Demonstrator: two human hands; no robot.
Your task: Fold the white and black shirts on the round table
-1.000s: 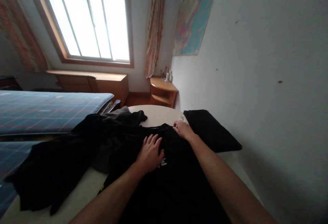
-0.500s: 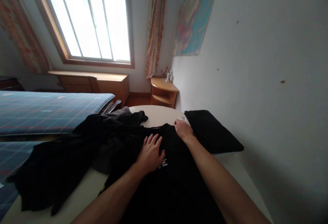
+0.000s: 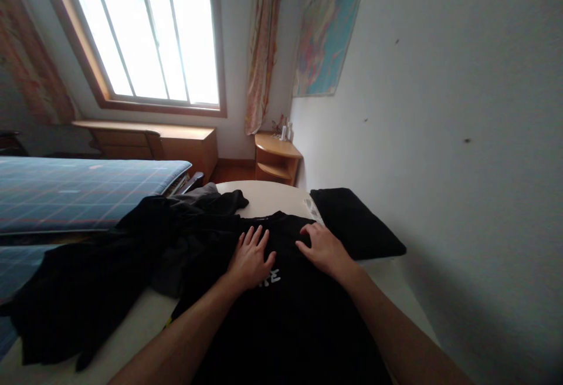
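Note:
A black T-shirt [image 3: 299, 314] with white lettering on its chest lies spread out, its neckline toward the far side of the pale table [image 3: 264, 192]. My left hand [image 3: 250, 259] rests flat on the shirt's chest, fingers spread, just above the lettering and partly covering it. Over the shirt's right shoulder is my right hand [image 3: 323, 247], its fingers curved and apart, with nothing visible between thumb and fingers. Whether its fingertips touch the cloth I cannot tell.
Dark crumpled clothes [image 3: 101, 267] are heaped on the left of the table. A folded black garment [image 3: 356, 223] lies on the right, near the wall [image 3: 461, 197]. Beyond stand a blue plaid mattress [image 3: 88, 191], a wooden desk [image 3: 189, 138] and a small corner shelf [image 3: 277, 147].
My right hand has left the shirt's shoulder edge, come nearer, and its fingers have parted. My left hand remains flat on the chest. The view has shifted slightly.

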